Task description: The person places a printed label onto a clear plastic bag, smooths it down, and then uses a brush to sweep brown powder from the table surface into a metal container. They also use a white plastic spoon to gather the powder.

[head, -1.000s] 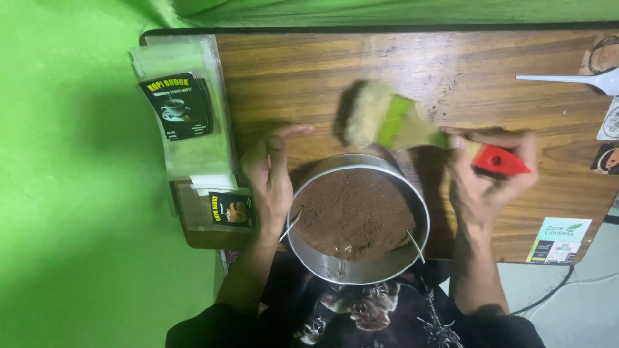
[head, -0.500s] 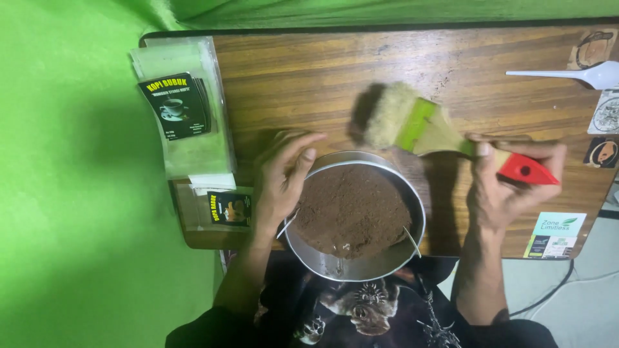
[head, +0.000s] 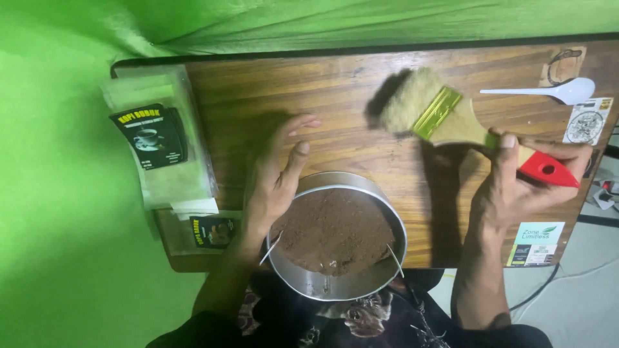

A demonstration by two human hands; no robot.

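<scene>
A green cloth backdrop (head: 58, 212) fills the left side and the top behind a dark wooden desk (head: 290, 90) with a scuffed, grained top. At the desk's left edge lie clear plastic pouches (head: 158, 145) with black labels, flat and glossy. The left hand (head: 274, 177) is released, fingers spread, its palm resting against the left rim of a round metal sieve (head: 338, 238) at the desk's near edge; the sieve holds fine brown powder, heaped and crumbly. Farther right, the right hand (head: 519, 190) is closed around the red-tipped wooden handle of a wide paintbrush (head: 445, 116), whose pale bristles and green-gold ferrule point left, above the desk and beyond the sieve. A white plastic spoon (head: 548, 91) lies near the far right corner, beside stickers.
</scene>
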